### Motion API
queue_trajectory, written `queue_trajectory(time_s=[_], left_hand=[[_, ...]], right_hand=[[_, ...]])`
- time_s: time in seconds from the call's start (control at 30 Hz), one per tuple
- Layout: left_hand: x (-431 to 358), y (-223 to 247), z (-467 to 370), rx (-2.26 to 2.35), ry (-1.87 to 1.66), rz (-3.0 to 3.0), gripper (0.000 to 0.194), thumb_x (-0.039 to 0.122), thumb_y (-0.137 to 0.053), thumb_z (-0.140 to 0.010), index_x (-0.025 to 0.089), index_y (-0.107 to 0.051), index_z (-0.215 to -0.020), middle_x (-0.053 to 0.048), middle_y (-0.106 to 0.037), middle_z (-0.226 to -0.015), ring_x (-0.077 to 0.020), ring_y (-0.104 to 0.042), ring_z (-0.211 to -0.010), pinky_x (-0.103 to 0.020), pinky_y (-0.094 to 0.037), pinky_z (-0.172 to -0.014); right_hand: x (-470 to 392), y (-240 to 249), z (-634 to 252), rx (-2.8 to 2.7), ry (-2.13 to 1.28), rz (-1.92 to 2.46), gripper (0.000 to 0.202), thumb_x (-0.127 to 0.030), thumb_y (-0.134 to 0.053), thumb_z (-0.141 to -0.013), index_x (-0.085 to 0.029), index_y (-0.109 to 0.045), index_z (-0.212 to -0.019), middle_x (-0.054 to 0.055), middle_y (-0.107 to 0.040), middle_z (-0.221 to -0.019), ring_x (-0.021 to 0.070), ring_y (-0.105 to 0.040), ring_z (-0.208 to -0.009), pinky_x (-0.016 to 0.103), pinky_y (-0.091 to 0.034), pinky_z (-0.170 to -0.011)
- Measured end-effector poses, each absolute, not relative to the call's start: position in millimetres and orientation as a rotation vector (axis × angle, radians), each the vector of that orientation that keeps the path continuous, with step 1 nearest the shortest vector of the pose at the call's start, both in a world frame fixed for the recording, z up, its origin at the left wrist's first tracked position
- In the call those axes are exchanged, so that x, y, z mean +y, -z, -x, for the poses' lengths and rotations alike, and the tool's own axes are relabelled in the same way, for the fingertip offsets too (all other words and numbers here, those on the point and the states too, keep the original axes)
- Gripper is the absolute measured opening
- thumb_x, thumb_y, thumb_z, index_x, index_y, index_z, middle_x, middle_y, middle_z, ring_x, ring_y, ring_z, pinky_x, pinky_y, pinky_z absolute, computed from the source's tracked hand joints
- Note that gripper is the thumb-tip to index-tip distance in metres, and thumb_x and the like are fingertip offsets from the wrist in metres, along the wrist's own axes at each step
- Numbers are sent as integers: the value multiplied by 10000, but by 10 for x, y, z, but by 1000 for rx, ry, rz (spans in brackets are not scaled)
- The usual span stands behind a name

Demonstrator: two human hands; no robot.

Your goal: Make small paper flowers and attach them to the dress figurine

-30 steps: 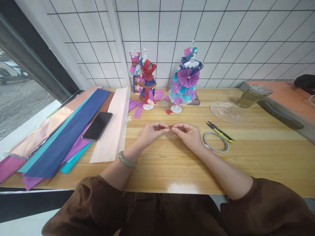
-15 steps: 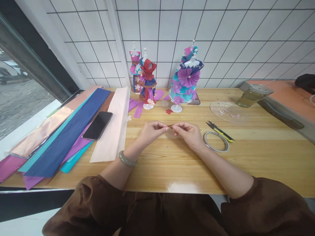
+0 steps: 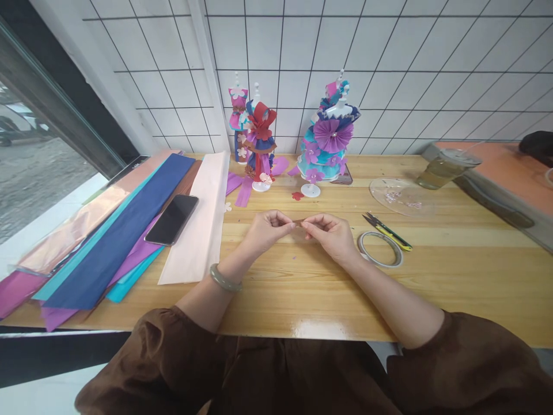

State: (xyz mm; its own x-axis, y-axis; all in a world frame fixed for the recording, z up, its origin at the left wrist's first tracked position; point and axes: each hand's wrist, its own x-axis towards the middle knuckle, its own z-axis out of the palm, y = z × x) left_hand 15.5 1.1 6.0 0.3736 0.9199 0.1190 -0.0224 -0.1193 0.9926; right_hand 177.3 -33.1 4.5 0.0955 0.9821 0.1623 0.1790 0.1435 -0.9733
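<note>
Between my fingertips is a small narrow brown strip [image 3: 298, 222], perhaps paper, held above the middle of the table. My left hand [image 3: 271, 228] pinches its left end, and my right hand [image 3: 330, 235] pinches the right end. Most of the strip is hidden by the fingers. Behind my hands stand small dress forms: one with a red paper flower [image 3: 261, 121], another with a purple pleated fan [image 3: 333, 134] and turquoise tiers. A red paper flower cutout [image 3: 298, 196] lies just beyond my fingers. Close to my right wrist rests a roll of tape [image 3: 380, 249].
Yellow-handled thread snips [image 3: 389, 231] lie behind the tape. A clear plate [image 3: 400, 197] holding small bits sits near a lidded cup of drink [image 3: 447, 168]. On the left, a phone [image 3: 171, 220] rests on stacked coloured paper sheets [image 3: 116, 230]. A tiled wall backs the table.
Almost nothing differs. Both hands keep their pinch on the brown strip in nearly the same place, and the view has shifted very slightly.
</note>
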Motion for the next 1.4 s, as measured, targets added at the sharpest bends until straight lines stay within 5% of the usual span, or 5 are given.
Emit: queue_trajectory(time_s=[0.2,0.5,0.8,1.4], left_hand=[[18,-51,-181,831,-1020,-1358,246,223,-677,-592,125,-501,-732,-17,-594,-692,-100,-575,-670,-239,-439,-653],[-1,-34,-192,828,-1058,-1486,275,214,-638,-641,139,-479,-852,-21,-583,-748,-96,-575,-701,-237,-447,-684],[-27,-2,-167,835,-1064,-1784,186,226,-562,-718,149,-514,-881,-45,-593,-856,-115,-579,-779,-238,-462,-692],[-49,-50,-139,905,-1029,-1938,273,199,-521,-747,164,-527,-1017,-35,-626,-852,-106,-582,-761,-218,-446,-687]], right_hand=[[-320,-30,-1773,-1304,-946,1203,288,-387,-679,-616,-171,-566,-769,2,-615,-633,98,-549,-478,243,-461,-507],[-319,-40,-1802,-1433,-1037,1195,535,-408,-664,-627,-199,-513,-1096,40,-614,-883,106,-569,-562,265,-486,-544],[-334,-35,-1847,-1689,-907,1228,273,-369,-543,-760,-153,-623,-907,35,-597,-734,103,-518,-563,257,-465,-550],[-341,-7,-1866,-1808,-703,1249,250,-339,-497,-786,-181,-630,-927,54,-608,-811,142,-549,-650,267,-459,-557]])
